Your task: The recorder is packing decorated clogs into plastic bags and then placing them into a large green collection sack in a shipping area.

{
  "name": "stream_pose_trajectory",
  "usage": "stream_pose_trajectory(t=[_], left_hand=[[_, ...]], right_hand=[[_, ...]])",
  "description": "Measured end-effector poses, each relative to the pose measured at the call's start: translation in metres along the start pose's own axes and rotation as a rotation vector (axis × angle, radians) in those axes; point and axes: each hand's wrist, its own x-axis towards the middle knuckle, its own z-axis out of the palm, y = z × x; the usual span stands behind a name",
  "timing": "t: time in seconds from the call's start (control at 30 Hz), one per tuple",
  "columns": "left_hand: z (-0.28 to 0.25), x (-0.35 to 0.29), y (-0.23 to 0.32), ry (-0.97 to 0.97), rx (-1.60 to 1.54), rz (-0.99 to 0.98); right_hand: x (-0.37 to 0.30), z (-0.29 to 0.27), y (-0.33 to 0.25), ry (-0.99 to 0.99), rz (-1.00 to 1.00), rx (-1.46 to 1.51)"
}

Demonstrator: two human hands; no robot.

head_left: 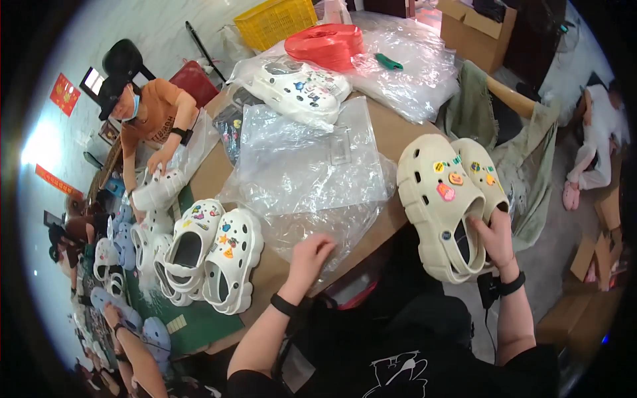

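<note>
My right hand (492,239) grips a pair of beige clogs (424,192) at the right, off the table's edge. Its fingers reach into the shoe openings, so part of the grip is hidden. Colourful charms dot the toes of the clogs. My left hand (312,260) is over the table's near edge with its fingers curled, beside the near end of a clear plastic bag (312,172). What those fingers hold, if anything, is hidden. Left of that hand stands a pair of white clogs (233,259) with bright charms.
White clogs in plastic (298,89), a red twine bundle (324,46) and clear bags (408,66) lie on the table's far part. A co-worker (152,113) handles a white clog at the left. Another person's arm (136,355) reaches in lower left. Cloth (531,159) drapes a chair at right.
</note>
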Motion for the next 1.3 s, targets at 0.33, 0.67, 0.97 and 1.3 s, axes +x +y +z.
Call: stream_pose_trajectory(t=[0.33, 0.67, 0.97, 1.3], left_hand=[[-0.014, 0.000, 0.026, 0.624, -0.290, -0.097], [-0.027, -0.020, 0.067, 0.492, -0.021, 0.345], [-0.031, -0.039, 0.114, 0.224, 0.052, 0.726], [-0.011, -0.059, 0.064, 0.652, -1.106, -0.038]], right_hand=[[-0.007, 0.026, -0.068, -0.456, -0.582, -0.176], [0.004, 0.088, -0.095, -0.418, -0.591, -0.260], [0.017, 0.152, -0.112, -0.284, -0.522, -0.124], [0.007, 0.135, -0.136, -0.421, -0.012, 0.950]])
